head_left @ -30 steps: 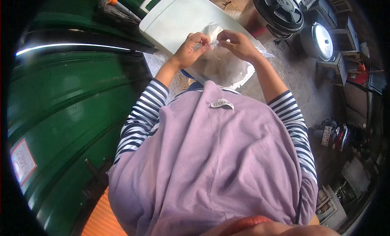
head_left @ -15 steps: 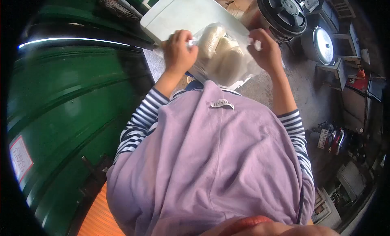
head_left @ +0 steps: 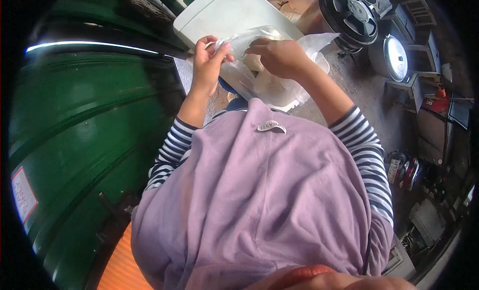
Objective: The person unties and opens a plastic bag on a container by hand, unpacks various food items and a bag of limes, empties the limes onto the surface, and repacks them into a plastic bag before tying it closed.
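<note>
A clear plastic bag (head_left: 276,89) lies in front of me, with pale, wrapped bundles (head_left: 255,62) inside it, partly covered by my hand and the film. My left hand (head_left: 208,64) pinches the bag's left edge between thumb and fingers. Over the bag's opening, my right hand (head_left: 279,57) is turned inward, its bent fingers on the plastic near the left hand. What exactly its fingertips grip is partly hidden. One loose corner of the bag sticks out to the right, past my right wrist.
Beyond the bag is a white lid or tabletop (head_left: 234,13). A black fan-like round object (head_left: 353,13) stands at the back right, near a large pot with a shiny lid (head_left: 395,58). Green metal panels (head_left: 90,125) rise on my left, bearing a sign (head_left: 24,195).
My right hand has moved left across the bag, toward my left hand. The bag's opening, spread between both hands before, is now gathered, and the bundles are more covered.
</note>
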`<state>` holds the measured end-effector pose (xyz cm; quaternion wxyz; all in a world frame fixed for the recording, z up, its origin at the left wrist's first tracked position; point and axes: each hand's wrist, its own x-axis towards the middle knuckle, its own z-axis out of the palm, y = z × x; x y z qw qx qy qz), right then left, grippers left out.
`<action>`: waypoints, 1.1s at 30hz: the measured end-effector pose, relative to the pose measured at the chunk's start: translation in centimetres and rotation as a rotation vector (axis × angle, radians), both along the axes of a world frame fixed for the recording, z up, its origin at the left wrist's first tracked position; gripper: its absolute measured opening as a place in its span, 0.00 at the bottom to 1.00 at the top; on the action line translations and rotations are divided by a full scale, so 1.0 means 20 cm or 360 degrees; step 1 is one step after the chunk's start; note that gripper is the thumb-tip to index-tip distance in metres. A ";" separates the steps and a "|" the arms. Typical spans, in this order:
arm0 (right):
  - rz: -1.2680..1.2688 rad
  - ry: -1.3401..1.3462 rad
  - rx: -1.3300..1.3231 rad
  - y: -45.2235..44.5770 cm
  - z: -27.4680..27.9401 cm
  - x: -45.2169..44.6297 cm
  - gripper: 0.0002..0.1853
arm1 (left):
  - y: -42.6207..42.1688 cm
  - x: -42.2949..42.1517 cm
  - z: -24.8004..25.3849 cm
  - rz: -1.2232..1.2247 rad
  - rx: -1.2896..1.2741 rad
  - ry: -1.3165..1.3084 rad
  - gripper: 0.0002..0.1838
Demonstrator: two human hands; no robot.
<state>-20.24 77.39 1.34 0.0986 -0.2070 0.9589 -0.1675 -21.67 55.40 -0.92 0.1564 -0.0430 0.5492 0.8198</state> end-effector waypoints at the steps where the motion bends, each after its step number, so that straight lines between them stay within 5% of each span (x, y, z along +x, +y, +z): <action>1: 0.0009 0.0028 0.0068 0.01 -0.07 -0.01 0.24 | 0.01 -0.01 0.01 -0.0013 -0.0010 0.0065 0.21; 5: 0.0041 -0.0087 0.0513 0.05 -0.07 -0.08 0.29 | -0.02 -0.02 0.02 -0.0109 -0.0002 0.0183 0.21; 9: 0.0476 0.0302 0.0563 0.11 -0.19 -0.19 0.29 | -0.01 0.00 0.05 -0.0163 -0.0074 0.0215 0.21; 24: 0.1007 -0.0706 0.1468 -0.19 -0.10 -0.57 0.55 | -0.02 -0.02 -0.01 -0.0197 -0.0136 0.0253 0.20; 33: 0.1021 -0.0754 0.1270 -0.16 0.03 -0.62 0.44 | -0.03 -0.02 0.01 -0.0175 -0.0115 0.0135 0.18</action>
